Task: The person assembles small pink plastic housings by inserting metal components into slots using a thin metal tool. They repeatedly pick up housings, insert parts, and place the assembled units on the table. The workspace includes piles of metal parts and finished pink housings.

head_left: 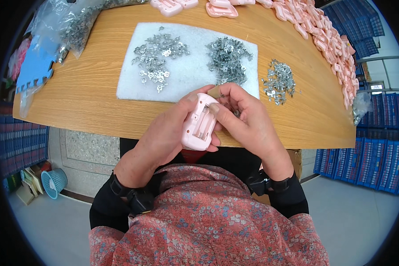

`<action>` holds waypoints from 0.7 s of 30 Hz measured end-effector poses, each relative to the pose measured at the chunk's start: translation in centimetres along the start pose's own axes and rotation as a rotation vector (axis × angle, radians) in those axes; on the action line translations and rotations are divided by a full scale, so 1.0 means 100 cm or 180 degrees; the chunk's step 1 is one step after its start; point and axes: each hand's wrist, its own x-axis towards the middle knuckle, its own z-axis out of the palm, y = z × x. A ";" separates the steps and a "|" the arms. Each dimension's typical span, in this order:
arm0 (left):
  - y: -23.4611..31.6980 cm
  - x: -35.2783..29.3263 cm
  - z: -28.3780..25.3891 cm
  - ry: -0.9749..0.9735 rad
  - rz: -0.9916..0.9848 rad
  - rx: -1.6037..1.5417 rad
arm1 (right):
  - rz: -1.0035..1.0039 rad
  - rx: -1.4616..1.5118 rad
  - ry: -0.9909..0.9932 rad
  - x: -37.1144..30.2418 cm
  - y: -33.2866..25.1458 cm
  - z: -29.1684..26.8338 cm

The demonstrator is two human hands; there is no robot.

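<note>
Head view: left hand (166, 124) wrapped around a pale pink, rounded plastic casing (201, 124), fingers closed on it, centre of frame, just over the tabletop's near edge. Casing tilted, open long slot facing up, metal contacts at slot ends. Right hand (248, 117) half curled, thumb on casing at slot's upper end; small metal bits seem to sit in the curl, can't tell how firmly gripped.

Wood-grain tabletop (93, 88) carries a white fibrous sheet (196, 73), upper centre, with two piles of small silver metal tabs: left pile (159, 53), right pile (228, 57). Third silver pile (279, 82) on bare wood, right of the sheet. Heap of pink plastic shells (326, 42), upper right. Clear plastic bag (53, 22) with metal parts, upper left.
</note>
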 end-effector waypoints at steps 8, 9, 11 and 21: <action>-0.003 -0.006 0.002 0.0527 0.0873 0.1926 | 0.0299 0.0484 -0.0301 0.002 0.019 -0.015; -0.001 -0.007 0.003 0.0497 0.0825 0.2197 | 0.0229 0.0376 -0.0316 0.002 0.024 -0.016; 0.005 -0.008 0.004 0.0429 0.0722 0.2738 | 0.0199 0.0169 -0.0346 0.001 0.022 -0.016; 0.009 -0.004 -0.003 0.0031 -0.0032 0.0397 | -0.0260 0.0781 0.0056 -0.003 0.014 -0.009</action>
